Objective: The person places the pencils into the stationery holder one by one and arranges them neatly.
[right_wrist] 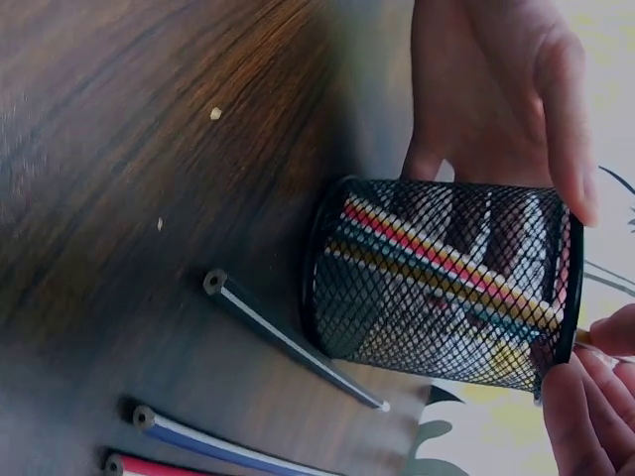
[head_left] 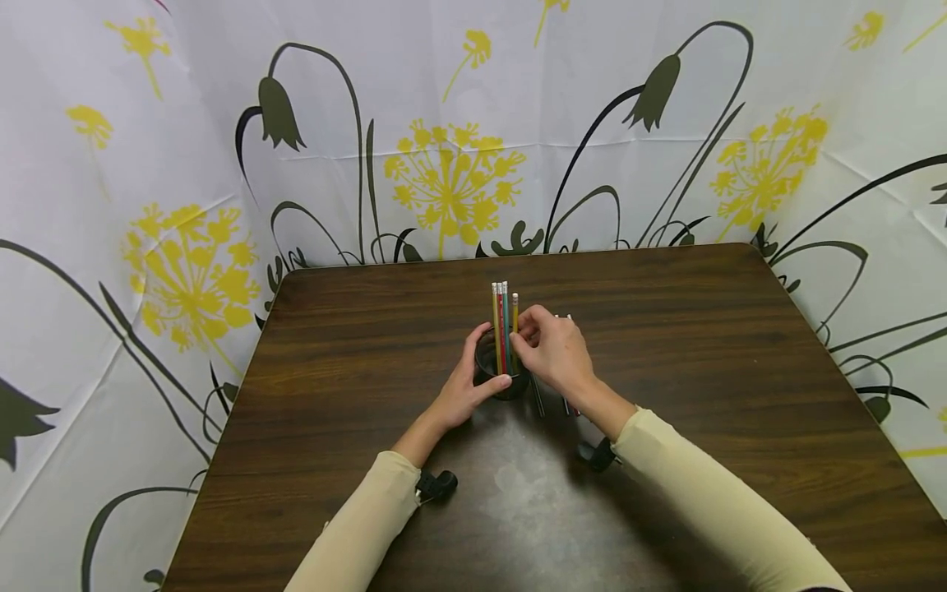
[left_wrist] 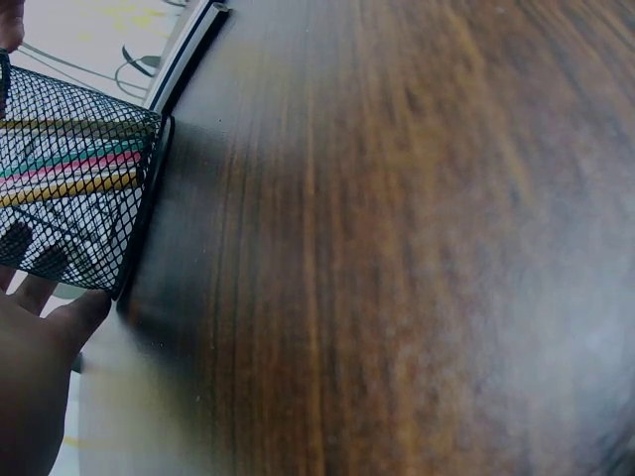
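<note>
A black mesh pencil cup (right_wrist: 446, 278) stands upright on the table, with several pencils (head_left: 500, 325) leaning inside, eraser ends up. My left hand (head_left: 462, 386) grips the cup from its left side, thumb at the near rim and fingers round the far side. At the right of the rim, my right hand (head_left: 555, 352) pinches a yellow pencil (head_left: 515, 311) whose eraser end points up. The lower part of that pencil is inside the cup. Through the mesh, yellow, teal and pink pencils (left_wrist: 89, 174) show in the left wrist view.
Beside the cup on the right lie a black pencil (right_wrist: 288, 337), a blue-and-white pencil (right_wrist: 233, 452) and a red pencil (right_wrist: 149, 465), partly under my right hand. Small light crumbs (right_wrist: 215, 114) dot the wooden table (head_left: 355, 353). A flower-patterned curtain (head_left: 459, 82) hangs behind it.
</note>
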`<state>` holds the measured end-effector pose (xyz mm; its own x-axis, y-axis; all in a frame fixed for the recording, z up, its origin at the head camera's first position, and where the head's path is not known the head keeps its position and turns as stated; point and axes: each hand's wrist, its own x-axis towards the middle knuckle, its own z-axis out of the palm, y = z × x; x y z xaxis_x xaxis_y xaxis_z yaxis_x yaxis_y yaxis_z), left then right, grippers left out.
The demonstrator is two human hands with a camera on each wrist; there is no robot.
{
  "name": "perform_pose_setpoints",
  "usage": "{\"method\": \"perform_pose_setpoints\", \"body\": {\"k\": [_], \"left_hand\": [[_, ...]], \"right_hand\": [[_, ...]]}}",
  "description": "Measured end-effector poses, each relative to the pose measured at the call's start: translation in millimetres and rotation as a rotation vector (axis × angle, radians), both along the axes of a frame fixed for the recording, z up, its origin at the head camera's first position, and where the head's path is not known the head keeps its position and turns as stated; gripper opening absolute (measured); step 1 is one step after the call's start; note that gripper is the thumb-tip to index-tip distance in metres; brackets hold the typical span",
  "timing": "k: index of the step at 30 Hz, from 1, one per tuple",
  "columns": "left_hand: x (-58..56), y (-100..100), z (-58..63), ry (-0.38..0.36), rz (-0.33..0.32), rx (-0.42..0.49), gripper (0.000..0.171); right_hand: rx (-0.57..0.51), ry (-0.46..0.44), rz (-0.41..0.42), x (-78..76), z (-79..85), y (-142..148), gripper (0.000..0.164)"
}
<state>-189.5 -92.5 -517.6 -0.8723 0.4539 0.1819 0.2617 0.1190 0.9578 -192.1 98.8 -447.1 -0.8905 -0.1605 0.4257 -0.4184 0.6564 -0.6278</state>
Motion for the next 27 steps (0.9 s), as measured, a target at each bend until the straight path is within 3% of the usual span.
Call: {"method": "perform_pose_setpoints", "body": {"k": [27], "left_hand": [[-0.4,0,0.4,-0.002,0.007,-0.019,0.083]], "right_hand": [[0.096,0.022,-0.131,-13.2,-3.9,-14,0.018]]}}
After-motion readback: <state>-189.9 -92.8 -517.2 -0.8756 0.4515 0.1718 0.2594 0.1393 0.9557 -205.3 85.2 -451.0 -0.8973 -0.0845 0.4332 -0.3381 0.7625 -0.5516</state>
